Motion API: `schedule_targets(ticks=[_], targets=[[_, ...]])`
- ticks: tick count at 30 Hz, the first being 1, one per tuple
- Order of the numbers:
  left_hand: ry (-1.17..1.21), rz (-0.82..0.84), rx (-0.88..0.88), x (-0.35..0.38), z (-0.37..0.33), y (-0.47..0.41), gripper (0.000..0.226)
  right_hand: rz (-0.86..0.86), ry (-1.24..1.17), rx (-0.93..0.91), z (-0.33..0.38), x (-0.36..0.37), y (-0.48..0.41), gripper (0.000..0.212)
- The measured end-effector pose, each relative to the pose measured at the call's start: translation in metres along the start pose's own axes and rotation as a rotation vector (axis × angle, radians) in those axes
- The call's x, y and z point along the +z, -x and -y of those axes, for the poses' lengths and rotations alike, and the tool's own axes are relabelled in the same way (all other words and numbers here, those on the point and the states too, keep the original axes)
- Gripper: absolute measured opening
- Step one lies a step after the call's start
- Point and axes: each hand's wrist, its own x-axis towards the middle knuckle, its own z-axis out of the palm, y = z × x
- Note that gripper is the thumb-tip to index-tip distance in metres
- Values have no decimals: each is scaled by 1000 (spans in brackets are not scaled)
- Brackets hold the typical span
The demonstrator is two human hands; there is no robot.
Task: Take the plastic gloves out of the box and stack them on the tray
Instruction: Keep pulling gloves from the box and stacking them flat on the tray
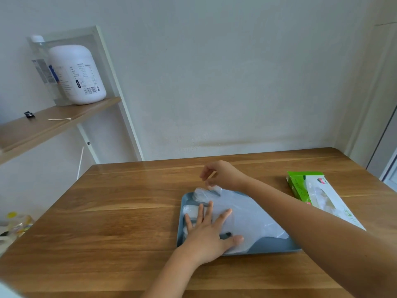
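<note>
Wooden table (107,211) carries a blue tray (268,247) with the plastic gloves (242,214) lying flat on it; the box (297,186) lies apart at the tray's 2 o'clock. Left hand (206,237) presses the gloves at 7 o'clock, fingers straight and spread; right hand (223,175) pinches a glove fingertip at 12 o'clock.

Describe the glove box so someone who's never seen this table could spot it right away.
Start at the wooden table. Right of the blue tray lies the glove box, a long carton. It alone is green and white, with clear plastic showing at its top opening.
</note>
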Motion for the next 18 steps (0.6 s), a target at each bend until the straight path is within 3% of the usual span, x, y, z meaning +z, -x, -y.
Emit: schedule_targets(ticks=[3,6,10,18], targets=[[-7,7,-6,0,0,0,82,86,233,-37,-4,-12,35,18],[-18,-2,-15,1,0,0,85,261,486,67,-20,-18,76,43],[-1,15,-25,0,1,0,84,390,496,231,-47,-24,124,70],[-57,130,-53,-22,-9,1,83,-11,412,271,-65,-91,178,31]])
